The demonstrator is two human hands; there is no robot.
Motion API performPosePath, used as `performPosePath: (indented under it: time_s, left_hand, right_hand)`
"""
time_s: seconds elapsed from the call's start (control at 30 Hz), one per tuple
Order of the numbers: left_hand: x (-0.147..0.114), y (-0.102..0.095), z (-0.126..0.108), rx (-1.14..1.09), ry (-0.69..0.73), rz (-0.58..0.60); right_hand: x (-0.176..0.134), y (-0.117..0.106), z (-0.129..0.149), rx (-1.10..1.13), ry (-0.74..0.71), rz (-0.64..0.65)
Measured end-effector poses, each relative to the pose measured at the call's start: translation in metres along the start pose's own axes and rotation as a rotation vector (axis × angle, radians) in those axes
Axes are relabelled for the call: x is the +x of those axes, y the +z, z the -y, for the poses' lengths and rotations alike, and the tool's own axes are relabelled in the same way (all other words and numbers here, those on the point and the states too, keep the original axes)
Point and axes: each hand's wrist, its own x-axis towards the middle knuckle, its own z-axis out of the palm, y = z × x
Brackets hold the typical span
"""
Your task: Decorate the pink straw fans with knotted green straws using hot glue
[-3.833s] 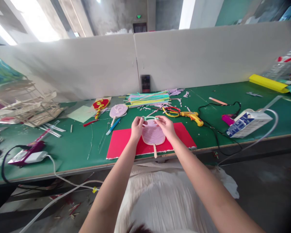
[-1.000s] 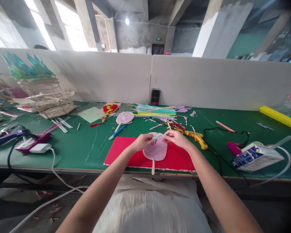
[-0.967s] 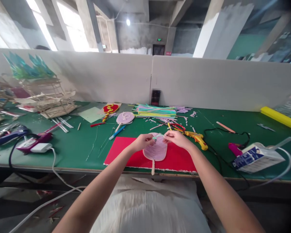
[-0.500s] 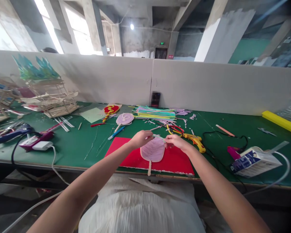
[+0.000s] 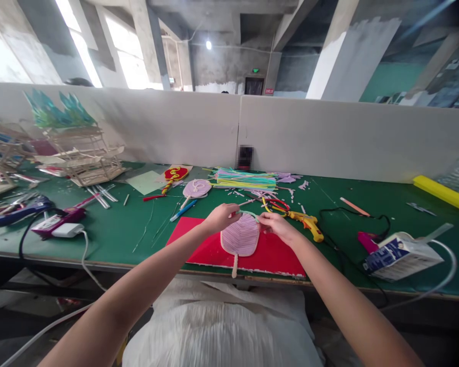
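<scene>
A small fan-shaped piece with purple ribbed rows, a pale rim and a short handle toward me lies on a red board. A thin light-green strip, which looks like a pipe cleaner, runs along its far edge. My left hand is closed in a pinch at the strip's left end, by the fan's far left corner. At the far right corner, the fingers of my right hand pinch the strip's other end. My fingertips partly hide both ends.
Beyond the board lie a bundle of coloured pipe cleaners, scissors and a yellow glue gun. A round purple piece and a blue pen are at left. A carton stands right, near cords.
The green strip now lies closer along the fan's far edge in a slight arch. Both hands stay almost in place, and the view has shifted slightly.
</scene>
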Motion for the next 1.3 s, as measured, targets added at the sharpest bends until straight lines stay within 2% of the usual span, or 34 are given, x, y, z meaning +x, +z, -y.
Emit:
performPosePath:
  time_s: [0.07, 0.17, 0.4, 0.53, 0.67, 0.83, 1.03, 1.3]
  left_hand:
    - [-0.002, 0.001, 0.002, -0.141, -0.076, 0.012]
    - [-0.005, 0.004, 0.005, -0.313, -0.151, 0.009]
    - [-0.016, 0.022, 0.005, -0.561, -0.317, -0.167]
    - [-0.025, 0.033, 0.006, -0.565, -0.402, -0.288]
    - [-0.03, 0.038, 0.011, -0.497, -0.443, -0.368]
    - [-0.03, 0.037, 0.014, -0.469, -0.441, -0.352]
    - [-0.032, 0.033, 0.012, -0.467, -0.437, -0.347]
    - [-0.03, 0.035, 0.016, -0.564, -0.375, -0.244]
  right_hand:
    - [0.0, 0.003, -0.001, -0.066, -0.117, -0.01]
    - [0.004, 0.008, -0.005, -0.125, -0.217, -0.027]
    - [0.01, 0.023, -0.013, -0.175, -0.317, -0.135]
    - [0.01, 0.037, -0.013, -0.226, -0.306, -0.213]
    - [0.017, 0.046, -0.023, -0.125, -0.293, -0.251]
    - [0.021, 0.05, -0.033, -0.102, -0.313, -0.264]
    - [0.018, 0.053, -0.032, -0.089, -0.332, -0.228]
    - [0.023, 0.047, -0.033, -0.003, -0.328, -0.277]
